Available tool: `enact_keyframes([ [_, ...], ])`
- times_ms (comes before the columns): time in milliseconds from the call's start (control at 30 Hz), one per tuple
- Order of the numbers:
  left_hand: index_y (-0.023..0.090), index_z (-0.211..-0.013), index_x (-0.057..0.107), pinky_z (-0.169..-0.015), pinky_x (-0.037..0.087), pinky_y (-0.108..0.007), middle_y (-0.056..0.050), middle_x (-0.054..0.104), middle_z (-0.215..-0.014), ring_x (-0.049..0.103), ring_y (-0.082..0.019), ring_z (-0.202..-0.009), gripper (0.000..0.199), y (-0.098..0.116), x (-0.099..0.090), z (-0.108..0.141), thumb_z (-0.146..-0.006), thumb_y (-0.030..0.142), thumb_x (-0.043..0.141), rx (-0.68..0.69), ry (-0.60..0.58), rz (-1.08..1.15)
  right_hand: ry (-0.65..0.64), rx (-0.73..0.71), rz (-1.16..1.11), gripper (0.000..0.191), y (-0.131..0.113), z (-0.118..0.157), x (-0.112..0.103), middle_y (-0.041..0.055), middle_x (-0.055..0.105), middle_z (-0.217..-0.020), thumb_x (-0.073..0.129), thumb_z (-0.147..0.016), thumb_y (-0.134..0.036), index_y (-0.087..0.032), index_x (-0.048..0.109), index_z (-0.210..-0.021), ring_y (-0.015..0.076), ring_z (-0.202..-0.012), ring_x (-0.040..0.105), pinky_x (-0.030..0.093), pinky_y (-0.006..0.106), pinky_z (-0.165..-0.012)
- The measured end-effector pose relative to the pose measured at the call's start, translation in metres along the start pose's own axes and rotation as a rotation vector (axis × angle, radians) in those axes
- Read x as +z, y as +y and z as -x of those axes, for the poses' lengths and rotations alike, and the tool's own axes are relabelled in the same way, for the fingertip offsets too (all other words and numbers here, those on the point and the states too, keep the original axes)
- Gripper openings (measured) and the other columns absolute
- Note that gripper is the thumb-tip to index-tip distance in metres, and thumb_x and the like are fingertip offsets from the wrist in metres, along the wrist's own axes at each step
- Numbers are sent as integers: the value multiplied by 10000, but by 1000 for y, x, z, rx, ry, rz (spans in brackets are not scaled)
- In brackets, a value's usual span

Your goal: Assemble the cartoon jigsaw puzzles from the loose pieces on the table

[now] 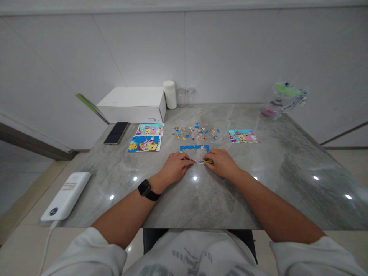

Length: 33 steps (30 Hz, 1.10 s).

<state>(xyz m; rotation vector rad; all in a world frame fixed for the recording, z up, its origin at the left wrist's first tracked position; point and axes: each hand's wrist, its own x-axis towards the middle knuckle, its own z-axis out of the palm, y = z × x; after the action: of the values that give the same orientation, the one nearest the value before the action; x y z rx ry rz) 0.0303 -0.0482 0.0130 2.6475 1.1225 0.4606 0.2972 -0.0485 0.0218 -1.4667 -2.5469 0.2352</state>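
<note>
My left hand (175, 167) is closed in a pinch on a small jigsaw puzzle piece (195, 161), which shows at its fingertips. Facing it across a narrow gap, my right hand (220, 161) pinches another puzzle piece (201, 162) with yellow and blue on it. Just beyond both hands lies a joined blue strip of puzzle (195, 147), partly covered by the fingers. Farther back, several loose puzzle pieces (198, 133) are scattered in mixed colours. A dark watch (144, 188) is on my left wrist.
Cartoon picture cards (145, 143) lie at left, another card (243, 136) at right. A phone (116, 133), white box (130, 101), white bottle (170, 94) and two clear jars (191, 97) stand or lie behind. A plastic bag (283, 101) sits back right, a power bank (67, 195) front left.
</note>
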Motion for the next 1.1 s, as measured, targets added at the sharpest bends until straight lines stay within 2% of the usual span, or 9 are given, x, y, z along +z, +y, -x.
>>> enact_keyframes([
  [733, 320, -1227, 786, -974, 514, -434, -56, 736, -1192, 667, -235, -1080, 282, 5, -3, 1, -1016, 250, 612, -9, 26, 23, -21, 11, -29, 149, 1, 0, -1, 75, 752, -1100, 706, -966, -311, -241, 767, -1083, 244, -1071, 672, 417, 365, -936],
  [1100, 316, -1241, 781, -982, 519, -466, -70, 734, -1188, 667, -247, -1089, 296, 6, -5, 2, -1016, 250, 600, -18, 26, 39, 4, 2, -27, 148, 1, 0, 0, 78, 753, -1098, 711, -961, -308, -240, 767, -1081, 247, -1071, 678, 431, 372, -941],
])
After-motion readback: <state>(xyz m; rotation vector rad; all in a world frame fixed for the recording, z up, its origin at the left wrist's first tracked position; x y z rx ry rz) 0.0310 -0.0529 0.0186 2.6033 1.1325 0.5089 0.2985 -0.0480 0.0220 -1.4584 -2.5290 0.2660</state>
